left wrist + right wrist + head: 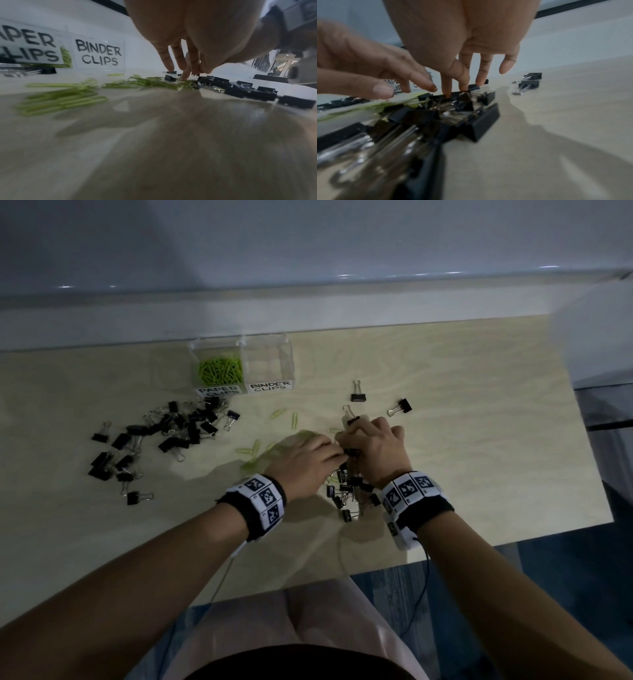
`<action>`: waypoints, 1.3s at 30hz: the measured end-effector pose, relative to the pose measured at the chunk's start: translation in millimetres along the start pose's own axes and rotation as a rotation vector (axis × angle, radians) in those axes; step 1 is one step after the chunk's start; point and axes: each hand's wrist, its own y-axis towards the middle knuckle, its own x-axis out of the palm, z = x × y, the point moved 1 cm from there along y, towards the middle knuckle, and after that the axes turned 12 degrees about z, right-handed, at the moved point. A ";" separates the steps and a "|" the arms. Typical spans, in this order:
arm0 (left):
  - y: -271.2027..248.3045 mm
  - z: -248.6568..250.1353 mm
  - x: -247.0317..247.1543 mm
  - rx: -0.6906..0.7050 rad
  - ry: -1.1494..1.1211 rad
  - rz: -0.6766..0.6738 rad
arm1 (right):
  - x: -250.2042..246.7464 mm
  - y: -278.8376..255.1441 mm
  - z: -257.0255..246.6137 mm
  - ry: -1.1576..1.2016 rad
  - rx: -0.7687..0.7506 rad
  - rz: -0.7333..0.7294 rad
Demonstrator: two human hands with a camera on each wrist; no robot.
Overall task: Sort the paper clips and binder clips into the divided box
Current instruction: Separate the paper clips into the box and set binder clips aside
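Now both hands over mixed pile. Right hand (375,448) fingers extended, tips touching binder clips (453,108); left hand (308,457) fingers loosely spread, grasp unclear. Paper clips (68,97) loose beside. Binder clips light, stiff, tangle-prone; pinch by black body. Box (267,361) binder side empty.

Light wood-grain tabletop (479,412), pale veneer, shadows cast on it near centre. White wall (308,244) behind it, with a glossy ledge (342,285) running along the back edge, catching a few small highlights. Blue carpet floor (479,594) below the table's near edge. Pink fabric over the person's lap (335,618), dark garment hem (301,662) at bottom of the head view. Thin black cable (424,587) hangs down past the table edge. Dark glazed partition (267,63) far right in the left wrist view, blurry.
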 end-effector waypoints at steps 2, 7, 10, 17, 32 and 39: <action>-1.1 -0.6 2.5 -0.052 0.017 -0.046 | -2.6 -0.4 9.0 -0.029 0.017 -0.018; -14.5 -13.1 -7.7 -0.152 0.077 -0.117 | -8.9 -18.8 11.7 0.082 0.036 0.176; -27.1 -24.5 -11.0 -0.140 0.080 -0.083 | -3.2 -34.3 -6.4 0.089 -0.027 0.085; -58.1 -38.0 -23.7 -0.106 0.138 0.032 | 8.7 -52.0 -7.8 0.017 0.022 -0.005; -22.0 3.1 -2.8 0.001 -0.013 -0.073 | 7.3 -53.6 -1.5 0.026 0.138 0.135; -17.6 -10.9 -14.6 -0.113 -0.089 -0.045 | 2.0 -43.8 2.8 0.070 0.216 0.223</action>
